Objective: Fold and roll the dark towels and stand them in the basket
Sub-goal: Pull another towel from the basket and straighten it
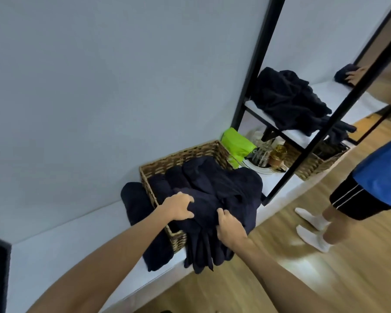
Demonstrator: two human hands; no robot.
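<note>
Left hand (178, 206): fingers curled down into the heap of dark towels (219, 199), gripping the cloth.
Right hand (230, 227): fingers clenched on a bunched fold of the same heap, just beside the left fingertips.
Towels: loose and crumpled, piled over the basket (181, 154); folds spill past the right fingers over the front rim and hang toward the wooden floor (280, 267).
Stray towel (138, 211): draped outside the basket's wall, beyond the left fingers, on the white ledge (66, 240).
Basket: woven, against the grey wall.
Mirror (325, 86): well apart from both hands, black-framed, reflecting the towels.
Green packet (237, 143): behind the basket, beside glassware.
</note>
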